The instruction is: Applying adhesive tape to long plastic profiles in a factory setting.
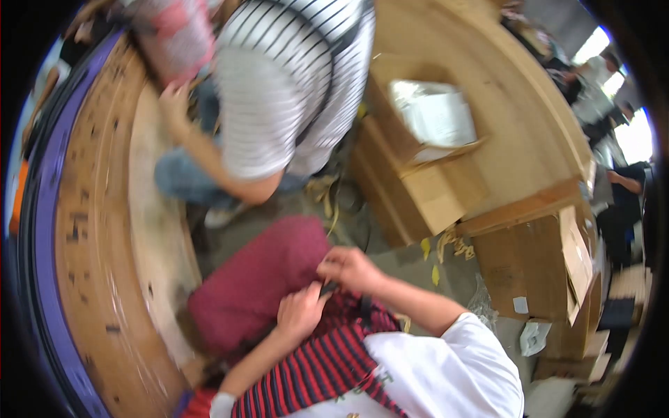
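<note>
My left hand [300, 311] is closed round a small dark object [327, 288] above my lap; its kind is too small and blurred to tell. Just above and to the right of it, my right hand [350, 269] is curled in a pinch, its fingertips close to the dark object. Whatever those fingertips hold is hidden. Beneath both hands are my maroon trousers [268, 279] and a red-and-black striped cloth [306, 373] worn over a white top.
A co-worker in a striped shirt [258, 90] sits ahead, near a pink bundle [178, 42]. A long wooden bench [104, 230] runs down the left. Cardboard boxes [390, 188] stand to the right, one holding white packets [435, 115]. Yellow scraps [435, 275] litter the floor.
</note>
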A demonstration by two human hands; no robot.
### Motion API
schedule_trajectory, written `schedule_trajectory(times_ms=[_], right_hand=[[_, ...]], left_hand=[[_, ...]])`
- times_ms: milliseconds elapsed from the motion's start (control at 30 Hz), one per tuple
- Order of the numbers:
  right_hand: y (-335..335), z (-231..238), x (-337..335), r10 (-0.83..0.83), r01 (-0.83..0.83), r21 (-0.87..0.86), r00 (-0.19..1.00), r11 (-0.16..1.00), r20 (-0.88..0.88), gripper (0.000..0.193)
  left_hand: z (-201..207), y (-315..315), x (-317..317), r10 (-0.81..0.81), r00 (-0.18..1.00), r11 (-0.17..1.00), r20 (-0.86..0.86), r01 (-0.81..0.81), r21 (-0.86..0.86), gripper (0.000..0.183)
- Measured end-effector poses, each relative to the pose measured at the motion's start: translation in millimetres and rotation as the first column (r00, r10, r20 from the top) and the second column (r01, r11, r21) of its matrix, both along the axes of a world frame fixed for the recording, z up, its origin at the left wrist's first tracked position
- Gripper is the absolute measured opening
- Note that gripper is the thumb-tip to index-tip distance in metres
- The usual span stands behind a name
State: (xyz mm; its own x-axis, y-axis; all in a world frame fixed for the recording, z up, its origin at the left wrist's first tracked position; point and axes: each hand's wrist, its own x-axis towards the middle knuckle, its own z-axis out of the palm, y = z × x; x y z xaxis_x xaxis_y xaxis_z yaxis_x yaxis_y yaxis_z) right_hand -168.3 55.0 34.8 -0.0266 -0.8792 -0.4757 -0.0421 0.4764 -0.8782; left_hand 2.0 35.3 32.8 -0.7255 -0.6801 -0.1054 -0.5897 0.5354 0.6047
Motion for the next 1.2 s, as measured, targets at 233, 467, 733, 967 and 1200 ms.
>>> schedule_trajectory(times_ms=[233,467,733,967,1200], right_hand=[[-4.8,11.3,-1.2,0.025,0.026,-0.138,0.934,0.99,0.356,0.031],[-0.8,36.1,17.3,0.098,-0.062,-0.368,0.992,0.928,0.081,0.035],[-9.0,47.9,22.1,0.224,-0.215,-0.534,0.973,0.818,-0.049,0.038],[-15.9,50.0,28.5,0.279,-0.173,-0.484,0.947,0.858,0.156,0.037],[-14.5,58.7,23.1,0.301,-0.319,-0.512,0.946,0.798,-0.119,0.035]], left_hand=[[5.6,-16.5,12.5,0.153,0.981,0.978,-0.121,-0.133,0.16,0.031],[29.0,-49.4,27.7,0.135,0.963,0.533,-0.231,0.126,0.837,0.035],[44.7,-71.0,45.3,0.072,0.961,0.176,-0.266,0.251,0.952,0.027],[44.9,-75.8,53.6,0.131,0.954,0.052,-0.268,0.264,0.963,0.023],[44.6,-74.4,50.9,0.064,0.959,0.087,-0.277,0.271,0.959,0.024]])
